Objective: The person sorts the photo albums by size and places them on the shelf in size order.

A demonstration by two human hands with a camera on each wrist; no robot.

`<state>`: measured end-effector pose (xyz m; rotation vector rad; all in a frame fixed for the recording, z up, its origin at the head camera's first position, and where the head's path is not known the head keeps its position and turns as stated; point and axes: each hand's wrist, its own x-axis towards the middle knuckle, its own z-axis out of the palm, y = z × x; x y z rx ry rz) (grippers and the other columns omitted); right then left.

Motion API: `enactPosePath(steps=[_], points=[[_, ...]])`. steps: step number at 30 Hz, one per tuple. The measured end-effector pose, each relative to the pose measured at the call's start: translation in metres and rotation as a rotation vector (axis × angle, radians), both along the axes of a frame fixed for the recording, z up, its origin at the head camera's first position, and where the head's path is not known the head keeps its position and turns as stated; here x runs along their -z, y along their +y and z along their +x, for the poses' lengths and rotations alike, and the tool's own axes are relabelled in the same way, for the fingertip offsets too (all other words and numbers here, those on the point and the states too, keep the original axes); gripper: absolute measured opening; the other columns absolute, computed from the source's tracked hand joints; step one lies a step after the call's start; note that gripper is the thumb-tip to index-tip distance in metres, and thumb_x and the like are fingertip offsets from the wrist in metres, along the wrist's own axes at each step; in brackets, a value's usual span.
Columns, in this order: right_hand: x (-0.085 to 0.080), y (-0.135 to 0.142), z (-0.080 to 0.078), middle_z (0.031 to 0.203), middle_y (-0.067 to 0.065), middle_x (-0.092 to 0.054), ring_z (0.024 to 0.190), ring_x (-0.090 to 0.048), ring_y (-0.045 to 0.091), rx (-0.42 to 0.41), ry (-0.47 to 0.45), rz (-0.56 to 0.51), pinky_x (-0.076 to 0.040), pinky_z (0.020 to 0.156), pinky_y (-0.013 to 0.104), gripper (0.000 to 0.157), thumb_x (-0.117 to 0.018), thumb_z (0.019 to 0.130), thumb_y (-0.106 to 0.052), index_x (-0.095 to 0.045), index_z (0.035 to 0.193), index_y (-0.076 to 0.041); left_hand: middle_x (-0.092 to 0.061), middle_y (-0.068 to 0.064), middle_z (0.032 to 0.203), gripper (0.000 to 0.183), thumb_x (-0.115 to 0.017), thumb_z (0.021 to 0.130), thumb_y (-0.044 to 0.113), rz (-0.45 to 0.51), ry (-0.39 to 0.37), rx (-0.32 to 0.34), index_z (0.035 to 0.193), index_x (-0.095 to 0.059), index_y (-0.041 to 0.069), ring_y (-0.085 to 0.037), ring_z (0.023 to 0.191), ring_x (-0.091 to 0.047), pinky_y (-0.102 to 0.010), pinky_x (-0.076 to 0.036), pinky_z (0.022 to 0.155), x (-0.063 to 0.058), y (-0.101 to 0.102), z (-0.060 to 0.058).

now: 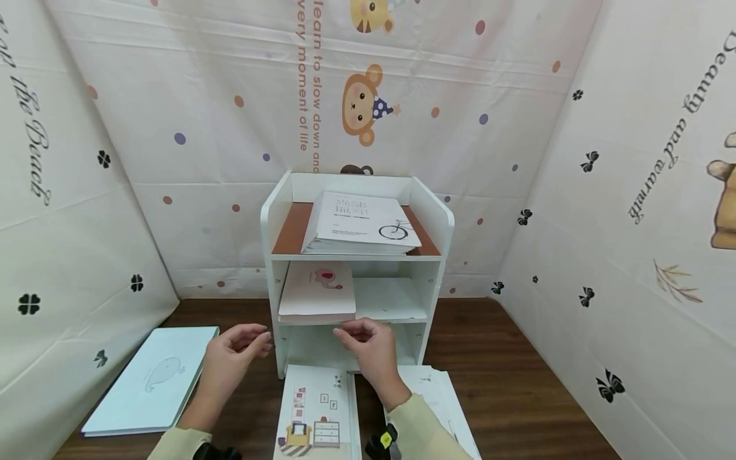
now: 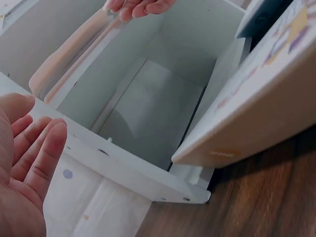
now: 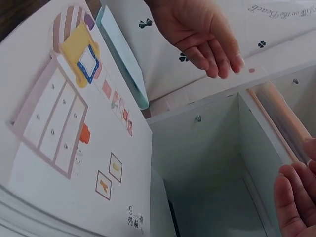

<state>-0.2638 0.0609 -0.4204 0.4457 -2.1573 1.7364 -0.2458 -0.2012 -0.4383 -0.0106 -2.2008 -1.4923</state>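
Note:
My left hand (image 1: 230, 361) hovers just left of the white shelf unit (image 1: 358, 258), its fingers loosely bent and holding nothing. The right hand (image 1: 374, 358) hangs before the opening of the bottom compartment, likewise with bare, relaxed fingers. On the left side of the middle shelf lies a pink-edged book or stack with a small pink drawing on its cover (image 1: 319, 287). In the right wrist view, its edge (image 3: 281, 116) shows near the right fingertips. Below the hands a white book stack with a furniture drawing (image 1: 316, 409) lies at the unit's foot.
A pale blue book (image 1: 155, 383) lies on the brown table (image 1: 506, 383) at the left. Another white stack (image 1: 443, 399) is partly hidden by the right forearm. More white books (image 1: 362, 223) lie on the top shelf. Printed cloth (image 1: 218, 76) hangs around the table.

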Motion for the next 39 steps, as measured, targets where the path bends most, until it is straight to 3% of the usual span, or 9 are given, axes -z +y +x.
enactPosePath(steps=[6,10,15,24,33,39], points=[[-0.018,-0.007,0.018,0.088,0.007,-0.070,0.076,-0.067,0.019,-0.051,-0.026,0.000,-0.056,0.066,0.023,0.018,-0.076,0.079,-0.019,-0.071,0.092,-0.006,-0.071,-0.004,0.086,0.031,-0.070,0.083,0.037,-0.025,-0.004,0.022,0.101,-0.068,0.012,-0.010,0.069,-0.068,-0.025,-0.058,0.063,0.000,-0.004,0.005],[-0.019,-0.012,0.022,0.087,0.006,-0.070,0.075,-0.066,0.018,-0.079,-0.050,-0.014,-0.056,0.065,0.023,0.018,-0.076,0.079,-0.019,-0.071,0.091,-0.006,-0.071,-0.006,0.085,0.030,-0.070,0.084,0.034,-0.049,0.007,0.036,0.100,-0.067,0.009,-0.010,0.068,-0.068,-0.024,-0.057,0.062,0.000,-0.007,0.010],[-0.011,-0.019,0.020,0.085,0.006,-0.070,0.073,-0.067,0.017,-0.120,-0.111,-0.061,-0.056,0.065,0.025,0.019,-0.077,0.079,-0.020,-0.071,0.092,-0.007,-0.071,-0.007,0.084,0.023,-0.071,0.084,0.029,-0.082,0.010,0.045,0.098,-0.067,0.011,-0.009,0.068,-0.068,-0.023,-0.056,0.060,0.002,-0.011,0.015],[-0.004,-0.034,0.023,0.088,0.006,-0.071,0.077,-0.069,0.021,-0.205,-0.264,-0.096,-0.058,0.068,0.026,0.020,-0.076,0.079,-0.022,-0.070,0.095,-0.011,-0.071,-0.005,0.087,0.025,-0.069,0.084,0.037,-0.155,-0.047,0.020,0.100,-0.066,0.017,-0.006,0.069,-0.067,-0.018,-0.055,0.062,0.007,-0.020,0.023],[0.014,-0.051,0.015,0.088,0.005,-0.071,0.078,-0.070,0.023,-0.297,-0.384,-0.177,-0.059,0.070,0.033,0.024,-0.077,0.078,-0.027,-0.070,0.096,-0.012,-0.072,-0.005,0.086,0.023,-0.066,0.088,0.034,-0.176,-0.059,0.017,0.100,-0.066,0.015,-0.012,0.072,-0.068,-0.023,-0.056,0.062,0.013,-0.033,0.032],[0.017,-0.067,0.018,0.087,0.006,-0.072,0.074,-0.070,0.022,-0.306,-0.463,-0.218,-0.059,0.069,0.035,0.032,-0.079,0.075,-0.032,-0.071,0.096,-0.009,-0.072,-0.006,0.088,0.024,-0.065,0.089,0.032,-0.203,-0.093,-0.014,0.102,-0.066,0.013,-0.005,0.071,-0.067,-0.022,-0.056,0.062,0.017,-0.043,0.039]])
